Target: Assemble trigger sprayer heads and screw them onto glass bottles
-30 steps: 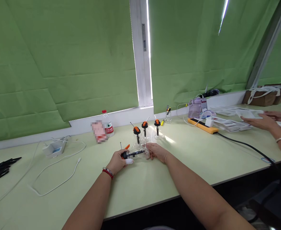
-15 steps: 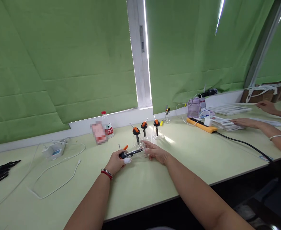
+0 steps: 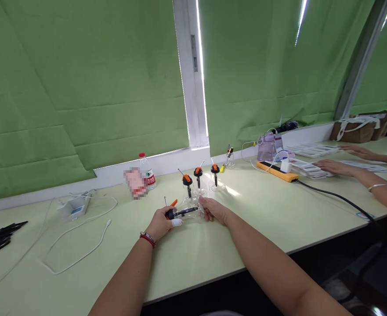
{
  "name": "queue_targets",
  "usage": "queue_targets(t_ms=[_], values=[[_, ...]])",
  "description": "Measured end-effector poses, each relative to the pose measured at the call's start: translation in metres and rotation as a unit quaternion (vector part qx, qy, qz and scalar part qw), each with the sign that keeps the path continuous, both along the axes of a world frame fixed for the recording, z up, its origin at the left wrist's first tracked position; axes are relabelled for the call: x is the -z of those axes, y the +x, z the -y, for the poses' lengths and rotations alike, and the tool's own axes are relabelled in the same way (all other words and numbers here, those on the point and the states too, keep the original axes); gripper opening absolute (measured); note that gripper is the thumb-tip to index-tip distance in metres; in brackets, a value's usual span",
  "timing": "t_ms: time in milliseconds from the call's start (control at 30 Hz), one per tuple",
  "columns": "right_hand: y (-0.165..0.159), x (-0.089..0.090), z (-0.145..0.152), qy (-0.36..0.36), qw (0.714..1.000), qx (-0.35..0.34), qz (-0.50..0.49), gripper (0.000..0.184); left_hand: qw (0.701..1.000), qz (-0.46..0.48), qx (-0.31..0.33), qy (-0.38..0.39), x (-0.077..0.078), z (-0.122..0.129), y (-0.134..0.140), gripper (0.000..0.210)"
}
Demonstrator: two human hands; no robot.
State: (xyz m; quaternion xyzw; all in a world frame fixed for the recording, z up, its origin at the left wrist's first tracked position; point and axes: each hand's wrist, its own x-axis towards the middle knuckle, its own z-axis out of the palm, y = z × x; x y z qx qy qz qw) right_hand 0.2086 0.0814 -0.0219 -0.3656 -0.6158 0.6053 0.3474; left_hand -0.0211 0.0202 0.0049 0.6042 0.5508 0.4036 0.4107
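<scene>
My left hand (image 3: 160, 224), one finger wrapped in white tape, is closed round the black cap of a clear bottle (image 3: 190, 215) lying on its side. The cap carries an orange lever (image 3: 174, 203) and a thin metal rod. A black stem (image 3: 186, 211) runs lengthwise inside the bottle. At the bottle's other end, the curled fingers of my right hand (image 3: 215, 209) close on the clear wall; part of their grip is hidden. Just behind stand three similar upright pieces with black and orange tops, at the left (image 3: 187, 180), middle (image 3: 198, 171) and right (image 3: 215, 168).
A water bottle (image 3: 150, 175) and white cables (image 3: 81, 224) lie left, with black pens or sticks (image 3: 2, 237) farther out. Rightward are a small jar with tools (image 3: 230, 159), an orange power strip (image 3: 277, 172) and a purple jug (image 3: 266, 148). Other people's hands (image 3: 333, 166) rest by white trays (image 3: 312, 169).
My right hand's fingers have closed in round the end of the clear bottle. My left hand keeps its hold. At the right, another person's far hand has moved left over the trays.
</scene>
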Motion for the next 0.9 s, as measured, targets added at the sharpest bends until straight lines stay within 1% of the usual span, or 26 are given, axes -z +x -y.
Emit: queue_targets(t_ms=[133,233,267,400,533,633,700,800,833,900], values=[[0.005,-0.008,0.007,-0.007,0.998,-0.030,-0.062,0.051,1.000,0.014,-0.010,0.007,-0.001,-0.001,-0.003,0.059],[0.010,-0.013,0.010,-0.009,0.995,-0.060,-0.079,0.065,1.000,0.013,-0.004,0.002,-0.002,0.000,-0.002,0.059],[0.011,-0.014,0.011,-0.014,0.995,-0.064,-0.072,0.066,1.000,0.008,-0.002,0.001,-0.002,0.000,-0.001,0.059],[0.009,-0.010,0.006,-0.040,0.998,-0.048,-0.026,0.052,1.000,-0.002,0.004,-0.002,-0.002,0.001,0.002,0.062],[0.002,-0.003,-0.001,-0.044,0.999,-0.005,0.005,0.062,1.000,0.009,0.010,-0.003,0.000,0.001,0.003,0.062],[0.000,-0.001,-0.002,-0.038,0.999,0.007,0.016,0.065,1.000,0.008,0.010,-0.005,0.000,0.001,0.003,0.062],[0.001,-0.003,0.001,-0.034,0.999,0.007,0.006,0.063,1.000,0.005,0.007,-0.004,0.000,0.000,0.002,0.062],[0.007,-0.009,0.006,-0.016,0.999,-0.017,-0.045,0.050,1.000,0.007,-0.002,0.002,-0.001,0.000,0.000,0.062],[0.009,-0.011,0.008,-0.007,0.998,-0.028,-0.061,0.050,1.000,0.010,-0.004,0.003,-0.001,0.000,0.000,0.062],[0.013,-0.013,0.010,0.007,0.996,-0.043,-0.075,0.059,1.000,0.014,-0.006,0.005,-0.001,0.000,0.000,0.062]])
